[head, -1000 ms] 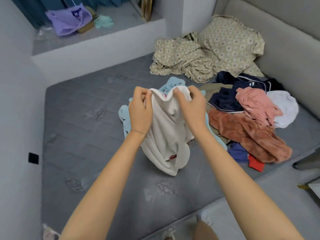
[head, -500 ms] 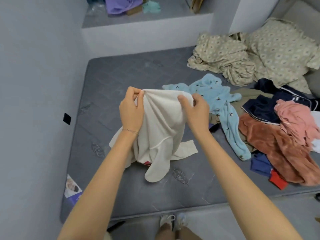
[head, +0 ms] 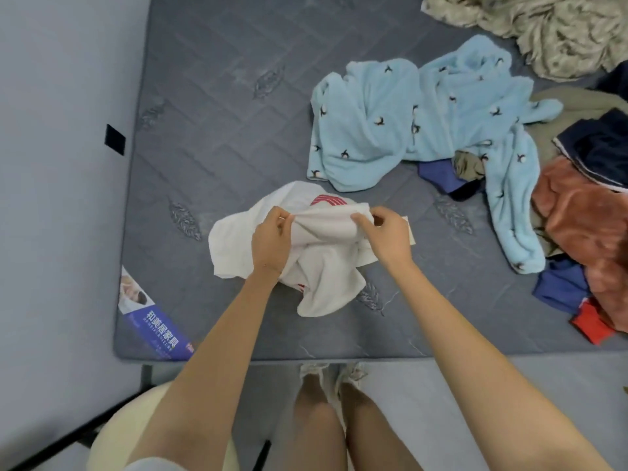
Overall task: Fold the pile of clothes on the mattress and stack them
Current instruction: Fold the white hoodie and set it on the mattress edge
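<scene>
The person's left hand and right hand hold a crumpled white garment of soft cloth, printed with red stripes, over the near middle of the grey quilted mattress. Each grip is narrow. Thumb and curled fingers pinch the garment's upper edge, and the 2 hands are near each other with a short span of cloth stretched between them. Below the hands the rest of the garment lies bunched on the mattress, with 1 flap spread to the left and another trailing toward the near edge.

Farther back and to the right lies a light blue fleece garment dotted with small dark-and-white figures. It is loosely spread and apart from the white garment, and 1 sleeve runs toward the near right. A small olive cloth shows beside that sleeve.

The unfolded pile of clothes sits at the right edge. In it are a rust-brown plush garment, a navy garment with white piping on its far side, and a royal blue cloth and a red piece on its near side. Rumpled beige patterned bedding fills the far right corner.

A printed label with a blue band lies on the mattress's near left corner. A pale grey wall runs along the left side, with a small black square on it. The person's bare legs stand at the near edge of the mattress.
</scene>
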The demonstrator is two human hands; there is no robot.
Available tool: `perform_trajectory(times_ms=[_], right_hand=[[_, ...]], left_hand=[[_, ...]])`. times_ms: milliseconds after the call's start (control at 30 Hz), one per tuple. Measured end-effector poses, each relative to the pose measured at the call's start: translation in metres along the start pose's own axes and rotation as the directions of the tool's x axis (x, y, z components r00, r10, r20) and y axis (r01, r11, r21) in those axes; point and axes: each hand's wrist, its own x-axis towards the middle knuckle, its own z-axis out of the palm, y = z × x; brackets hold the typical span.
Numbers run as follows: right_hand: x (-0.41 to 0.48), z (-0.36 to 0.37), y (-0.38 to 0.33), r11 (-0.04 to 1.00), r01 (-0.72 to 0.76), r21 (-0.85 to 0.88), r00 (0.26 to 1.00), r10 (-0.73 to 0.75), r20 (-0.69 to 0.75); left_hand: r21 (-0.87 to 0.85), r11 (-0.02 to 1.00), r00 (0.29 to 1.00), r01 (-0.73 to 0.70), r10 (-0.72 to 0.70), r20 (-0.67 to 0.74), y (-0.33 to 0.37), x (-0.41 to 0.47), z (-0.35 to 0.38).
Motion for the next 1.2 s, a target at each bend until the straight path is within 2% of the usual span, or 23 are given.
perform_trajectory(times_ms=[100,200,233,300,367,400,467,533,600,700,800,900,1000,1067,1200], right_hand=[[0.007,0.016,0.022,0.996,-0.068,0.064,0.998,0.068,0.002],[0.007,0.03,0.041,0.992,-0.083,0.091,0.995,0.087,-0.039],[0.004,0.033,0.046,0.991,-0.095,0.097,0.994,0.1,-0.046],[-0.004,0.037,0.055,0.984,-0.132,0.121,0.989,0.139,-0.053],[-0.009,0.039,0.064,0.979,-0.151,0.138,0.986,0.159,-0.049],[-0.012,0.04,0.067,0.977,-0.15,0.149,0.986,0.158,-0.044],[-0.015,0.042,0.073,0.974,-0.15,0.171,0.987,0.156,-0.027],[-0.014,0.045,0.075,0.972,-0.148,0.182,0.988,0.154,-0.016],[-0.012,0.047,0.074,0.972,-0.128,0.198,0.991,0.135,-0.022],[-0.007,0.05,0.07,0.975,-0.079,0.207,0.996,0.085,-0.021],[-0.005,0.054,0.066,0.986,-0.017,0.164,0.999,0.023,-0.039],[-0.004,0.059,0.065,0.993,0.0,0.121,0.999,0.005,-0.04],[-0.007,0.066,0.066,0.999,-0.001,0.054,1.0,0.001,-0.014],[-0.008,0.072,0.065,1.0,0.01,-0.001,1.0,-0.01,0.003],[-0.008,0.08,0.064,0.982,0.112,-0.153,0.993,-0.105,0.056]], left_hand=[[0.001,0.999,0.998,0.032,-0.032,-0.046,-0.032,0.012,0.02],[-0.012,1.0,1.0,-0.018,0.017,-0.025,-0.051,0.019,0.033],[0.001,0.998,0.998,-0.058,0.058,-0.02,-0.055,0.019,0.037],[0.096,0.968,0.971,-0.23,0.234,-0.04,-0.062,0.017,0.045],[0.226,0.879,0.901,-0.421,0.433,-0.007,-0.072,0.009,0.056],[0.263,0.843,0.878,-0.47,0.478,0.036,-0.077,0.002,0.062],[0.265,0.863,0.903,-0.429,0.409,0.131,-0.093,-0.014,0.075],[0.268,0.928,0.958,-0.259,0.212,0.192,-0.112,-0.024,0.086],[0.337,0.93,0.965,-0.147,0.059,0.257,-0.127,-0.027,0.096],[0.364,0.929,0.959,-0.073,-0.035,0.281,-0.132,-0.019,0.105],[0.32,0.948,0.961,-0.006,-0.083,0.265,-0.128,-0.007,0.109],[0.352,0.936,0.958,-0.002,-0.099,0.268,-0.129,0.004,0.111],[0.347,0.935,0.968,-0.066,-0.024,0.25,-0.13,0.007,0.108],[0.319,0.944,0.971,-0.085,0.007,0.238,-0.129,0.006,0.106],[0.193,0.981,0.971,0.005,-0.051,0.233,-0.127,0.0,0.101]])
